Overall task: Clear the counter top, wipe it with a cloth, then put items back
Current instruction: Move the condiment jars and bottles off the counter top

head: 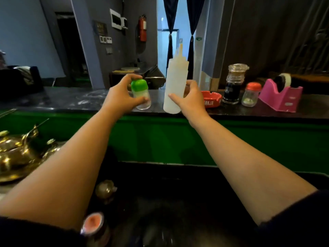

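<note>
Countertop (74, 99) of dark polished stone is carrying only some of its load at this moment, so the task is looking to be at either the clearing or the putting-back stage; which one cannot be told. The left hand (119, 98) is curling its fingers and thumb around a small clear shaker with a green cap (141, 94), and the right hand (189, 98) is gripping a tall translucent white squeeze bottle (175, 86) at the counter's near edge. Standing to the right are a red ashtray (211, 99), a dark glass grinder jar (234, 84), a small red-capped shaker (252, 94) and a pink tape dispenser (280, 94). No cloth is showing.
</note>
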`<state>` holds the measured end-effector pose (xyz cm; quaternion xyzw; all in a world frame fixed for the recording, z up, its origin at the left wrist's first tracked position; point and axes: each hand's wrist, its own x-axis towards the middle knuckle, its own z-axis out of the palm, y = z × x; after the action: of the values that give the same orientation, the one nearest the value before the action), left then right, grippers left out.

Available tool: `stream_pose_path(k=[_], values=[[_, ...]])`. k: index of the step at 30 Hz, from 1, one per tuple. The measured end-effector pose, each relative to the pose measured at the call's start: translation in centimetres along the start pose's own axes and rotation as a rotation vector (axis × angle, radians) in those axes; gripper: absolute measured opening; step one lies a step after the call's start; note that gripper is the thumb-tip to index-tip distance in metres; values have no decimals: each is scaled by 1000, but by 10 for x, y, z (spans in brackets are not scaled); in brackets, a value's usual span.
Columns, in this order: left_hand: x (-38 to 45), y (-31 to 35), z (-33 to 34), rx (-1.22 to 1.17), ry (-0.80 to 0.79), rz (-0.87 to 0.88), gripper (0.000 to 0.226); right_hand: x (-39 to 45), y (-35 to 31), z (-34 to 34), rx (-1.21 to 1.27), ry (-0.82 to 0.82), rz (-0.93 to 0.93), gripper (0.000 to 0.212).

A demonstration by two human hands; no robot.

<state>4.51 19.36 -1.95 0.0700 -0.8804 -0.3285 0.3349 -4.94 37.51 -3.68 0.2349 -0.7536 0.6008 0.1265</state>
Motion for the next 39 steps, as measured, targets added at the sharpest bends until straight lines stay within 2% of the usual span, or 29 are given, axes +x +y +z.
stream_pose_path(k=[7,13,18,26,32,39], values=[[-150,3,-14,66,19,-186,59,-94,13,-5,147,-207,62,56],[-260,-37,22,157,-13,-358,61,-170,58,33,151,-429,124,54],[-324,-69,60,208,12,-497,59,-216,114,74,82,-530,186,56],[-364,-101,101,565,-10,-501,55,-251,172,122,-11,-644,280,61],[-369,-115,113,594,12,-539,56,-256,187,142,-13,-688,299,62],[-374,-113,112,621,-58,-504,69,-259,182,142,-13,-682,323,67]])
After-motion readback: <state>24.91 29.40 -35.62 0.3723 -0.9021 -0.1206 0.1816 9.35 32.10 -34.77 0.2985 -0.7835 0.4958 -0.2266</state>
